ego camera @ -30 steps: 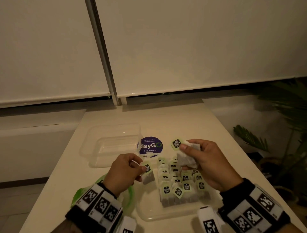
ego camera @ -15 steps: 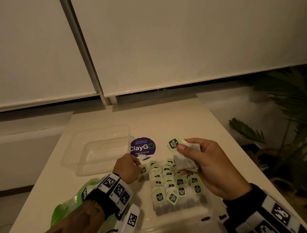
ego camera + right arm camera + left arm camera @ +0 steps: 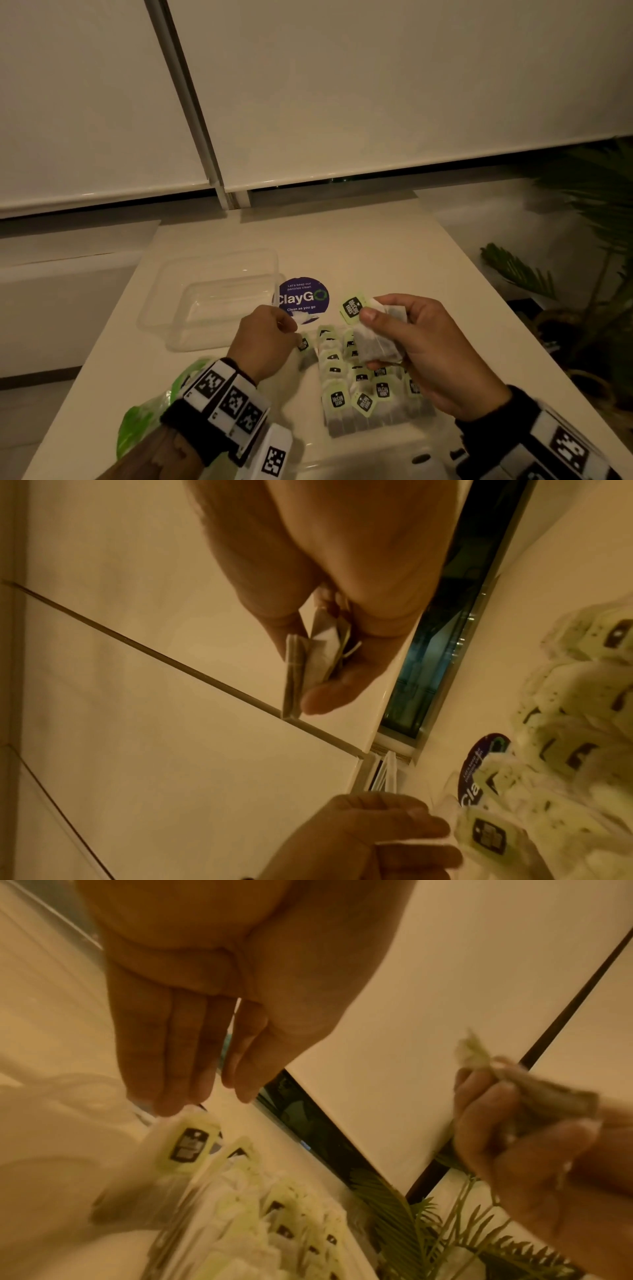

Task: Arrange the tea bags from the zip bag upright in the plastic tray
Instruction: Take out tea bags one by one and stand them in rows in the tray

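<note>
Right hand (image 3: 433, 353), centre right of the head view: fingers clamped on a small stack of tea bags (image 3: 378, 337). Left hand (image 3: 265, 339), centre: fingertips at a single tea bag (image 3: 304, 343), grip unclear. Upright rows in plastic tray (image 3: 380, 448), lower centre. Green zip bag (image 3: 137, 425), lower left.

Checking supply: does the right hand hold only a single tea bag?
No, the right hand grips a bunch of tea bags, several edges showing in the right wrist view.

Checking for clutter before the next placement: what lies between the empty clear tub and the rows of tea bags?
In the head view, the left hand lies between the tub and the tea bags, and behind it the round ClayGo sticker.
</note>
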`<state>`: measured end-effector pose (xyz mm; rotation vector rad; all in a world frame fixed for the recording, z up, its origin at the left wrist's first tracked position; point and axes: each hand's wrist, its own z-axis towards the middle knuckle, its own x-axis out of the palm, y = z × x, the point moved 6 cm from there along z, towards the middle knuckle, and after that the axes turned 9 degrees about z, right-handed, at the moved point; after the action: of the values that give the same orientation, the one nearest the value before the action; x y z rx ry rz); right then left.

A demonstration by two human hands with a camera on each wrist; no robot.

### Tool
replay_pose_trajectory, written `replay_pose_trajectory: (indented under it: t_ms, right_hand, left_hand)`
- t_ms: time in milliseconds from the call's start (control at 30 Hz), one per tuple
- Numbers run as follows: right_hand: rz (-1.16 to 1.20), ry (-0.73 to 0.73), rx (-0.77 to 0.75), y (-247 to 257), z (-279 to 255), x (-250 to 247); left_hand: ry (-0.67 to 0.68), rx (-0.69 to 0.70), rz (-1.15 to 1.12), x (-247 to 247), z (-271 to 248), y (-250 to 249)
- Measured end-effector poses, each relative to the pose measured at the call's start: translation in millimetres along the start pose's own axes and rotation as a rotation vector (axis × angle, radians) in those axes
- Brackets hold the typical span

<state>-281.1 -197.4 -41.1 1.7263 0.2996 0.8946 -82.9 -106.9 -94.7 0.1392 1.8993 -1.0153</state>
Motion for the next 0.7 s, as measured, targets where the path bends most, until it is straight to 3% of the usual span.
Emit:
replay_pose_trajectory:
  t_ms: [100,200,333,467,700]
  right_hand:
    - [-0.002,0.016,0.024,-5.9,-4.0,6.4]
    - [-0.016,0.039,0.042,-8.9,-9.2,12.6]
    - [-0.050,0.080,0.084,-16.5,-14.7,19.5]
    - [-0.048,0.101,0.109,-21.3,-17.0,26.3]
    - [0.127,0.104,0.226,-31.3,-17.4,33.2]
  left_hand:
    - [-0.042,0.104,-0.008,-10.8,-17.8,-13.7]
    - [-0.082,0.201,-0.194,-24.9,-40.8,-29.2]
    - [0.073,0.282,-0.513,-37.4,-72.0,-56.0]
    - [0.140,0.370,-0.358,-39.1,-78.8,-63.6]
    - [0.086,0.282,-0.453,-39.9,-72.7,-46.1]
